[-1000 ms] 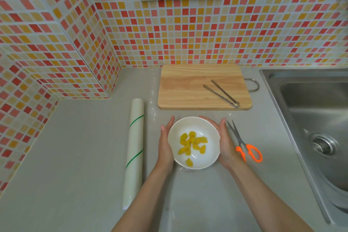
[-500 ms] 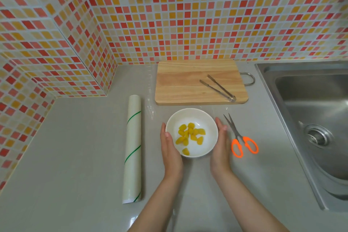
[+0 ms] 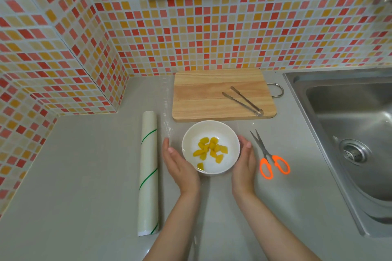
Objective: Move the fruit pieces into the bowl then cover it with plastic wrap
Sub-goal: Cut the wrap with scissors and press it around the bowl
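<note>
A white bowl (image 3: 230,133) stands on the grey counter just in front of the cutting board, with several yellow fruit pieces (image 3: 210,149) inside. Clear plastic wrap (image 3: 168,127) lies thin and wrinkled around the bowl; a sheen on the bowl's near left rim suggests film over it. My left hand (image 3: 180,165) is flat with straight fingers at the bowl's lower left, fingertips a little off the wall. My right hand (image 3: 244,162) lies flat along the bowl's right side. Neither hand grips anything.
A plastic wrap roll (image 3: 148,171) lies lengthwise left of the bowl. Metal tongs (image 3: 244,101) rest on the wooden cutting board (image 3: 207,95) behind. Orange-handled scissors (image 3: 269,159) lie to the right, with the steel sink (image 3: 350,133) beyond. Tiled walls close off the back and left.
Both hands slid back toward me from cupping the bowl's sides. The left hand's fingers have come off the bowl. The bowl has stayed in place.
</note>
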A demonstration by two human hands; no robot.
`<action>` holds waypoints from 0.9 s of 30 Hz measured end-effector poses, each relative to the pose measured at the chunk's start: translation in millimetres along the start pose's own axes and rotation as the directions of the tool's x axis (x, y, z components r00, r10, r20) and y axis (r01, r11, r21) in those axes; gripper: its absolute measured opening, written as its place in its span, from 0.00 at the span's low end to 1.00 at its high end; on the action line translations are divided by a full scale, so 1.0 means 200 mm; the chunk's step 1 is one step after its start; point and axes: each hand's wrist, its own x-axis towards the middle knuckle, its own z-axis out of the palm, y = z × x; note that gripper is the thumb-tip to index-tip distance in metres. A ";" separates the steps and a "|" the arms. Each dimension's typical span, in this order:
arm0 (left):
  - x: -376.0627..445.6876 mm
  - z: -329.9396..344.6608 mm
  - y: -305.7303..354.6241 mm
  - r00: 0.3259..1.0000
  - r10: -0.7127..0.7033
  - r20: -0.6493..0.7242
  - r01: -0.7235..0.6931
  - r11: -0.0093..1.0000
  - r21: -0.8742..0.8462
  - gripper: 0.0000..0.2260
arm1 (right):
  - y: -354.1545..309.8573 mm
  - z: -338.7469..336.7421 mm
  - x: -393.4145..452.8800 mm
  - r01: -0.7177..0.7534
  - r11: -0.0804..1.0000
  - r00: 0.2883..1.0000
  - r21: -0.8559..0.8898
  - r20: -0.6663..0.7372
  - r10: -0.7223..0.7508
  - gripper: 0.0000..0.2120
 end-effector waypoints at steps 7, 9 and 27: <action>-0.06 0.03 0.01 0.974 -0.090 0.210 0.095 0.995 -0.012 0.20 | -0.13 0.05 0.24 0.005 0.996 0.966 -0.094 0.257 0.019 0.22; -0.04 0.04 0.02 0.964 -0.091 0.248 0.100 0.995 -0.022 0.20 | -0.12 0.06 0.26 -0.031 0.995 0.943 -0.096 0.327 0.061 0.22; 0.14 0.12 0.02 0.903 0.012 0.428 -0.022 1.000 0.018 0.16 | -0.04 0.09 0.23 0.055 0.995 0.990 -0.078 0.137 -0.044 0.18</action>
